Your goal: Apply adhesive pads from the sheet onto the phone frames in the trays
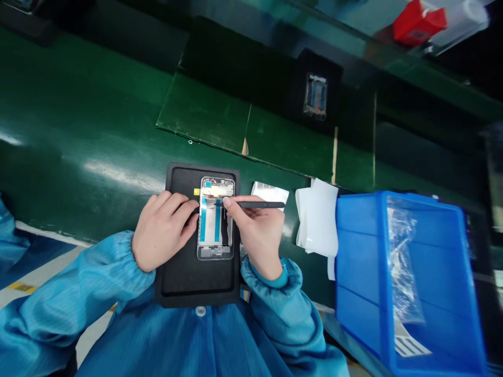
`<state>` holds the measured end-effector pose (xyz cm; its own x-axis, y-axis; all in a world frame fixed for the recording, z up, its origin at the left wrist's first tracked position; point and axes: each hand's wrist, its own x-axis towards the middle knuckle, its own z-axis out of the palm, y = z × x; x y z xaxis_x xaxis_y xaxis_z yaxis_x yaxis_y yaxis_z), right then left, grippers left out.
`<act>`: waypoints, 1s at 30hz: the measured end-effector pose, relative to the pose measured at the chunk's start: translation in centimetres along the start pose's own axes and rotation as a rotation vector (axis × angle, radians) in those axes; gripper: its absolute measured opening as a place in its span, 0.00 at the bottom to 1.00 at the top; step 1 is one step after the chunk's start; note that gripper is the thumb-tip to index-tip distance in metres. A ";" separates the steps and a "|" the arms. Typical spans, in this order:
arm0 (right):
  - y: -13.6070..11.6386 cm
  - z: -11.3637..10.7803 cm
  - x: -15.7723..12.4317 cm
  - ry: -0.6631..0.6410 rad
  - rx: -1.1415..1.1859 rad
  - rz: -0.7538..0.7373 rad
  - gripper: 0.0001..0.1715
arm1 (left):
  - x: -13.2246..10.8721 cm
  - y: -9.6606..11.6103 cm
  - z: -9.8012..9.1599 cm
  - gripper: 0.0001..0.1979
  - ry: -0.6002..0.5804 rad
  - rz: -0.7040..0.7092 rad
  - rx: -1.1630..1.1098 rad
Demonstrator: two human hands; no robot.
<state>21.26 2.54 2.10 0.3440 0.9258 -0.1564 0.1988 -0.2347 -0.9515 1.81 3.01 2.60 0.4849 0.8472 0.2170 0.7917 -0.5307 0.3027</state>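
Observation:
An opened smartphone (210, 220) with blue strips, a bared circuit board at its top and a dark ribbon lies in a black tray (178, 283). My right hand (261, 230) grips slim black tweezers (263, 204) like a pen; their thin tip points left over the phone's middle. My left hand (165, 225) rests on the tray's left side, its thumb and forefinger drawn together at the phone's left edge. Something small and dark shows at those fingertips, too little to name. A yellow tab (197, 192) sticks out at the phone's upper left.
White sheets (317, 217) and a label sheet (275, 195) lie right of the tray. Further right stands a blue bin (361, 272) holding clear plastic wrap (404, 267). Another opened phone (315, 97) sits on a dark pad beyond the raised green board (204, 112). A red container (418, 23) is at the far right.

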 end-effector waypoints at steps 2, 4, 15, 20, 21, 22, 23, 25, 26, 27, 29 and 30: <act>0.0 0.0 0.0 0.009 -0.006 -0.004 0.10 | 0.0 0.0 0.0 0.09 -0.002 0.001 0.007; 0.0 0.0 -0.1 0.008 -0.009 -0.008 0.09 | 0.0 0.0 0.0 0.09 -0.003 0.001 0.011; 0.3 0.1 -0.1 0.005 0.016 -0.006 0.09 | 0.1 0.1 -0.1 0.10 -0.010 0.005 0.022; 0.2 0.1 0.0 -0.003 0.024 -0.007 0.08 | 0.1 0.1 -0.1 0.10 -0.023 0.002 0.024; 0.3 0.1 0.0 -0.003 0.026 -0.008 0.08 | 0.1 0.1 -0.1 0.10 -0.025 0.002 0.023; 0.2 0.1 0.0 -0.003 0.027 -0.009 0.08 | 0.1 0.1 -0.1 0.10 -0.028 0.002 0.023; 0.2 0.1 0.0 -0.004 0.028 -0.010 0.08 | 0.1 0.1 -0.1 0.10 -0.029 0.002 0.022; 0.2 0.1 0.0 -0.004 0.027 -0.012 0.08 | 0.1 0.1 0.0 0.10 -0.028 0.006 0.022; 0.2 0.1 0.0 -0.005 0.024 -0.012 0.08 | 0.1 0.1 0.0 0.10 -0.023 0.008 0.023; 0.3 0.1 0.0 -0.004 0.021 -0.014 0.08 | 0.1 0.2 -0.1 0.10 -0.014 0.010 0.028; 0.3 0.1 0.0 -0.005 0.017 -0.018 0.08 | 0.3 0.3 -0.1 0.11 0.010 0.023 0.045; 0.4 0.1 0.0 -0.007 0.017 -0.020 0.08 | 0.4 0.3 -0.2 0.11 0.015 0.037 0.062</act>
<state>21.24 2.48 1.69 0.3340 0.9323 -0.1392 0.1903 -0.2113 -0.9587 2.17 3.14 2.93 0.5089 0.8263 0.2414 0.7949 -0.5587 0.2367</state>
